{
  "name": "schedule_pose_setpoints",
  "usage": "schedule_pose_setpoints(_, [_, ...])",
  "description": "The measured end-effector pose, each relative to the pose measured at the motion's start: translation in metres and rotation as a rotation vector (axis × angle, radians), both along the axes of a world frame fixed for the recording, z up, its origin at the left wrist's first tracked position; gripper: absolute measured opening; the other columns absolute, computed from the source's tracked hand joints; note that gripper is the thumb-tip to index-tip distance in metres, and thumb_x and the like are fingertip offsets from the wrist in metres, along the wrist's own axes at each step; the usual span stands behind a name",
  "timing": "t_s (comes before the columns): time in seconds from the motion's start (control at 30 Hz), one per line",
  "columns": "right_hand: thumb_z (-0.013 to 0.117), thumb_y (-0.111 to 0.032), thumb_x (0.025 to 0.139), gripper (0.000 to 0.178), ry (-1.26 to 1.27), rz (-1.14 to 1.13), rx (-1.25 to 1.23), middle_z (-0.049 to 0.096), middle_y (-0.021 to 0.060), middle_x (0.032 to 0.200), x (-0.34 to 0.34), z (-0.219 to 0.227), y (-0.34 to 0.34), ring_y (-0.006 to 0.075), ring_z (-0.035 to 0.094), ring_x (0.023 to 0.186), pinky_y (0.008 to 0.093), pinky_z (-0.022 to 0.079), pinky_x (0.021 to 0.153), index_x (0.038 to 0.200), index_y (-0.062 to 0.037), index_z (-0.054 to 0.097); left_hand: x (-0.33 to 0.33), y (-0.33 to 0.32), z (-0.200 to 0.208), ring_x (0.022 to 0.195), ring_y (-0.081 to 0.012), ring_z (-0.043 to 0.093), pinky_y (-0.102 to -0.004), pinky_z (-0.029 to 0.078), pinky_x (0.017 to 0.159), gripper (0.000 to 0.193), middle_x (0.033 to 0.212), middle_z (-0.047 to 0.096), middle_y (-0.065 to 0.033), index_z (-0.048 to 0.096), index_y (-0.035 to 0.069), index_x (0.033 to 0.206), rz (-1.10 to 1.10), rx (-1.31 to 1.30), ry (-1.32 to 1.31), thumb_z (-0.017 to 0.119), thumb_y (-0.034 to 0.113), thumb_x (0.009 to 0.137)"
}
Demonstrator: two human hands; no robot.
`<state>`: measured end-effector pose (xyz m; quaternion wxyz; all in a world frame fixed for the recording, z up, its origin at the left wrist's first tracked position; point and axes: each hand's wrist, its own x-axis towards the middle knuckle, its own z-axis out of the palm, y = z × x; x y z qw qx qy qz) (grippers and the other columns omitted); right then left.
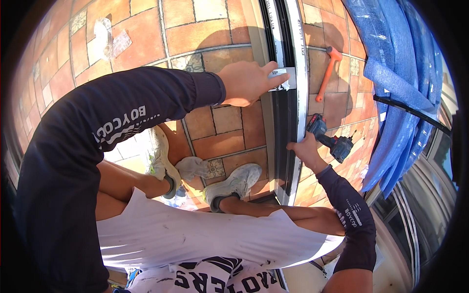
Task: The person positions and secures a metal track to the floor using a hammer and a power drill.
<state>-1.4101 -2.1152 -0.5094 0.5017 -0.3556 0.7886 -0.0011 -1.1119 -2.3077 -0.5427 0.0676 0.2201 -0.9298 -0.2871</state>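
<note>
Left hand: it (pixel 244 83) reaches across from the left, back of the hand upward, two digits stretched out over a small silver-and-white block (pixel 291 78).
Left fingers: the two visible digits stand apart, one along the block's far edge and one across its face; the others are bent out of sight, and I cannot tell whether they pinch the block or only press it.
Block: it sits across the dark channels of a long metal frame profile (pixel 286 115), directly under and between those two digits, its right end showing beyond their tips.
Frame profile: black grooves with a white strip along the right side, running from the upper edge of the view down past the right shoe (pixel 237 183).
Right hand: it (pixel 307 150) is at the profile's white side, nearer the body than the block and well apart from it.
Right fingers: the thumb points left over the white strip, spread from the rest; the other fingers are largely hidden, so I cannot tell how firmly they grip.
Cordless drill: black (pixel 340 147), lying just beside the right hand.
Hammer: orange (pixel 327 77), on the terracotta tiles (pixel 210 22) right of the profile.
Blue wrapping: bundled sheets (pixel 400 49) at the far right, crossed by a black strap (pixel 413 113).
Grey rag: crumpled (pixel 192 167) between the shoes.
</note>
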Motion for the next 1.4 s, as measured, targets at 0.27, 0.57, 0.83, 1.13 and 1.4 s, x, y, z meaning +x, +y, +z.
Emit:
schedule_pose_setpoints(0.27, [0.081,0.003,0.075,0.03,0.059,0.04,-0.015,0.076,0.0098,0.091,-0.004,-0.008,-0.009,0.0202,0.07,0.077,0.0347,0.056,0.072,0.104,0.0086,0.075,0.002,-0.012,-0.002,0.075,-0.0367,0.072,-0.0469,0.059,0.059,0.095,0.138,0.053,-0.0223,0.037,0.013,0.166,0.007,-0.049,-0.014,0.08,0.007,0.082])
schedule_pose_setpoints(0.57, [0.08,-0.005,0.075,0.031,0.133,0.176,-0.072,0.077,0.0155,0.088,0.009,0.003,-0.032,0.0252,0.074,0.078,0.0368,0.058,0.076,0.101,0.0101,0.073,0.005,-0.029,0.003,0.101,-0.0355,0.075,-0.0436,0.064,0.073,0.101,0.157,0.045,-0.0197,0.025,0.019,0.171,-0.012,-0.021,-0.156,0.081,0.014,0.088])
schedule_pose_setpoints(0.83, [0.085,-0.038,0.091,0.068,-0.254,0.165,-0.476,0.077,0.0162,0.112,0.022,-0.006,-0.085,0.0231,0.074,0.098,0.0376,0.058,0.089,0.139,0.0052,0.064,-0.01,-0.04,-0.004,0.13,-0.0401,0.058,-0.0532,0.052,0.107,0.101,0.152,0.047,-0.0165,0.036,0.015,0.164,0.119,-0.298,0.065,0.087,0.032,0.079])
schedule_pose_setpoints(1.13, [0.075,-0.042,0.094,0.064,0.976,0.01,-0.433,0.075,0.0255,0.118,-0.181,-0.137,-0.168,0.0328,0.076,0.108,0.0421,0.059,0.091,0.137,0.003,0.062,-0.053,-0.056,-0.012,0.163,-0.0366,0.025,-0.0603,0.028,0.13,0.099,0.174,0.029,-0.0122,0.036,0.026,0.167,0.078,-0.342,0.088,0.083,0.051,0.084])
schedule_pose_setpoints(1.4, [0.064,-0.025,0.098,0.022,-0.214,-0.45,-0.21,0.063,0.0045,0.082,-0.154,-0.074,-0.201,0.0172,0.06,0.064,0.032,0.054,0.058,0.106,-0.0042,0.062,-0.037,-0.074,-0.017,0.166,-0.0308,0.02,-0.0626,0.017,0.133,0.131,0.178,0.026,-0.0052,0.023,0.018,0.172,0.219,-0.297,0.088,0.087,0.072,0.072])
